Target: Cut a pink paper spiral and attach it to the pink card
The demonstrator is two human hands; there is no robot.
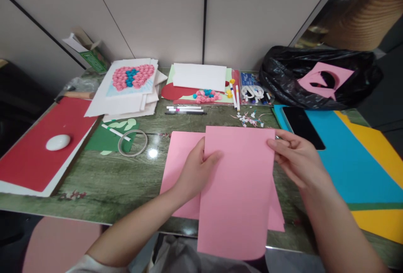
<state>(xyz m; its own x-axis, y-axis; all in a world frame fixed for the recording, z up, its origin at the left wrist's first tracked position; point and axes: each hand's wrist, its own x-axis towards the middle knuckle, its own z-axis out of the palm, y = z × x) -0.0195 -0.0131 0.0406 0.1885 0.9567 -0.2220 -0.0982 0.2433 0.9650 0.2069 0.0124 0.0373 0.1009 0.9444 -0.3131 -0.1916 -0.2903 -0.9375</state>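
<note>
A pink sheet of paper is held up between my two hands, tilted over the table's front edge. My left hand grips its left edge, thumb on the front face and fingers behind. At the upper right corner, my right hand pinches the sheet between thumb and fingers. Underneath, more pink paper lies flat on the table, partly hidden by the held sheet and my left hand. Small paper scraps are scattered just beyond the held sheet.
Right: black phone on blue paper, black plastic bag behind. Left: tape roll, green paper, red sheet bearing a white oval object. Back: pens, white papers, flower-covered picture.
</note>
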